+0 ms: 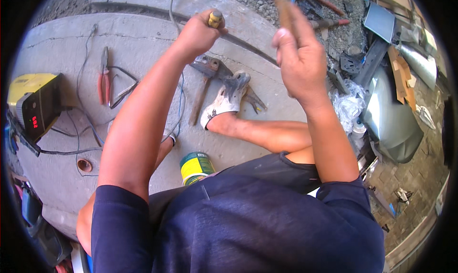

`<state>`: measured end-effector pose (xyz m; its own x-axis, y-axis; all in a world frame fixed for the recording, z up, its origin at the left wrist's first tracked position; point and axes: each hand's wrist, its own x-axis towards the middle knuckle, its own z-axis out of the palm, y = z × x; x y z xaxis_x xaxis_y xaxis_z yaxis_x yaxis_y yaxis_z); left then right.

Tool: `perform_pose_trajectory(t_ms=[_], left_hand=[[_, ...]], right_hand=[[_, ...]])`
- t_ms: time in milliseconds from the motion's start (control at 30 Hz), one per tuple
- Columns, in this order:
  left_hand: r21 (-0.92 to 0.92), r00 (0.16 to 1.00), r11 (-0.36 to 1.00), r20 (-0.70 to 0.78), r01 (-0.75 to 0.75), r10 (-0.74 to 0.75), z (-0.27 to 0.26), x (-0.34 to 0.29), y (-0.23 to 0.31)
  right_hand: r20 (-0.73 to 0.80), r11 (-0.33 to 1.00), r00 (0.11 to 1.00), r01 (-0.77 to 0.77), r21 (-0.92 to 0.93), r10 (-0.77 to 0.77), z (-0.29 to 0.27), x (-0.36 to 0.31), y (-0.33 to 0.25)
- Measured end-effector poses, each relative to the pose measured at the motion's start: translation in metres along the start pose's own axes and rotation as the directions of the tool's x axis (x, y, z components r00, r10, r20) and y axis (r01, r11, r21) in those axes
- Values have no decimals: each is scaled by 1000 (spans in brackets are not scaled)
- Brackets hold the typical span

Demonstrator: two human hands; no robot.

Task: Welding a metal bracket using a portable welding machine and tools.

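Observation:
My left hand point(195, 37) is closed round a hand tool with a yellow and dark handle point(215, 19). The tool's working end is hidden, so its exact kind does not show. Raised at the upper right, my right hand point(301, 65) grips a wooden handle point(283, 10), blurred and running up to the picture's edge; what sits at its far end cannot be made out. Below my left hand, a hammer point(205, 65) lies on the concrete with its wooden handle toward me. Beside it is my foot in a worn white clog point(228, 94).
On the left lie red-handled pliers point(103, 80) and a yellow-black machine point(38, 106) with a lit red display and cables. A small brown cup point(84, 165) and a green-yellow can point(196, 165) stand nearer me. Scrap metal point(393, 115) and clear plastic point(348, 103) crowd the right.

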<state>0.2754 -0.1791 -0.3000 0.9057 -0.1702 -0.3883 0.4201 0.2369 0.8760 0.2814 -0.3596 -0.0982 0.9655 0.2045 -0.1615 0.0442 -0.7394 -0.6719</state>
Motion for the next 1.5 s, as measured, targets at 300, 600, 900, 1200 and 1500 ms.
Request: perform_pose_trajectory(t_ms=[300,600,900,1200,1500], left_hand=[[138,998,988,0,62,-63,10,14,3],[162,998,984,-9,70,-70,10,30,-11],[-67,995,997,-88,-43,37,-9,8,29],[-96,992,995,-128,-3,-9,-10,-6,-3],[-31,994,997,-87,-64,61,-3,-7,-7]], right_hand=[[-74,994,991,-113,-8,112,3,5,13],[82,972,990,128,-195,-114,-1,8,47],[91,980,988,-134,148,121,-15,14,21],[196,971,974,-147,187,110,-4,6,16],[207,974,973,-138,177,100,0,6,11]])
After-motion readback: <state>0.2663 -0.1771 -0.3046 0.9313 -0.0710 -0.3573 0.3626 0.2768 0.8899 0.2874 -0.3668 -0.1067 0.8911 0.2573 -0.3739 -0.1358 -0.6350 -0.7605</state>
